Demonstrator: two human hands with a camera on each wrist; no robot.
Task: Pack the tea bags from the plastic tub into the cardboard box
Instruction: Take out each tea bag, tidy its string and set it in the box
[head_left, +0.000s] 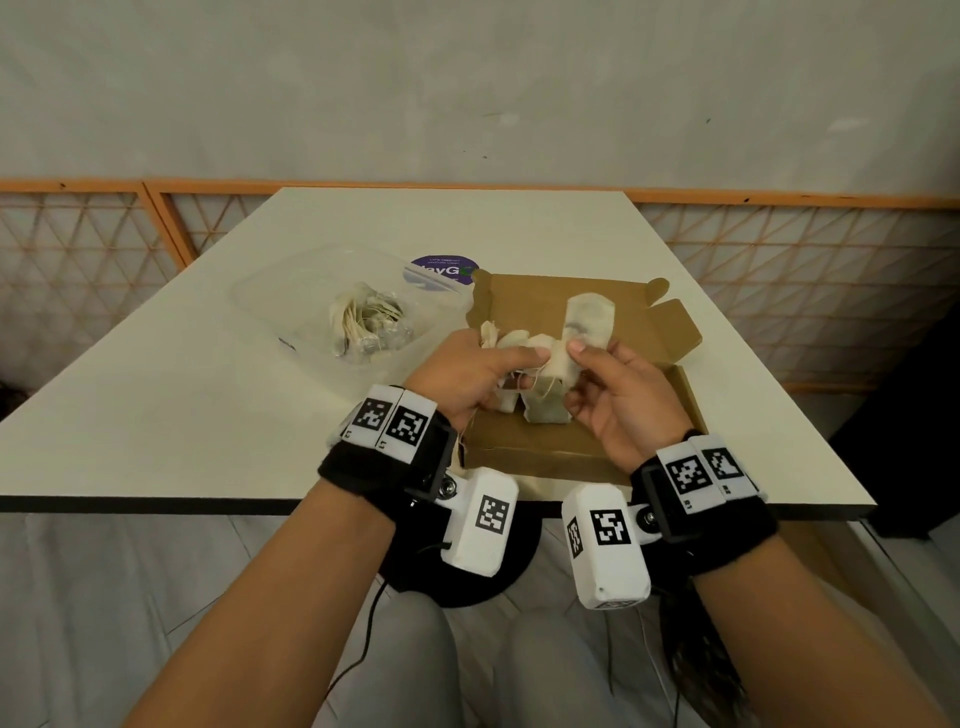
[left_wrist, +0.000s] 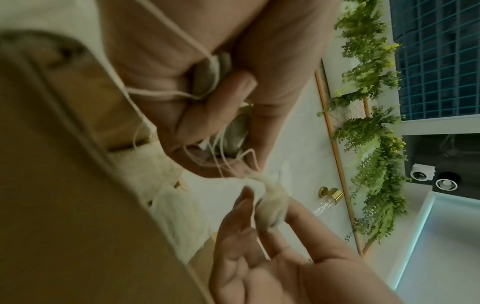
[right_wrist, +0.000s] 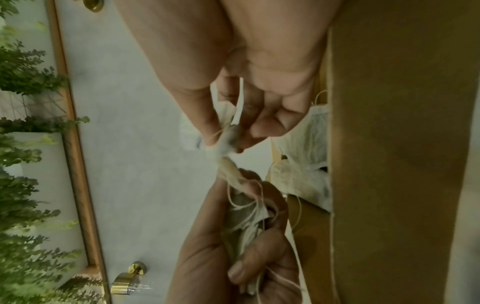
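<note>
Tea bags (head_left: 524, 364): bunch gripped in left hand (head_left: 462, 379) at frame centre, above open cardboard box (head_left: 524, 447); strings dangle. Right hand (head_left: 613, 400) pinches single tea bag (head_left: 587, 322) between thumb and fingertips, held upright beside bunch. More tea bags (head_left: 366, 325) heaped in clear plastic tub (head_left: 291, 291), left of box. Purple-labelled lid (head_left: 441, 270) behind tub. All on white table (head_left: 156, 405).

Both forearms reach forward, wrists close together. Left hand (head_left: 470, 379) curled, thumb extended toward the right hand (head_left: 613, 400). Right hand palm-up, thumb and forefinger pinched, other fingers (left_wrist: 275, 244) loosely spread.
</note>
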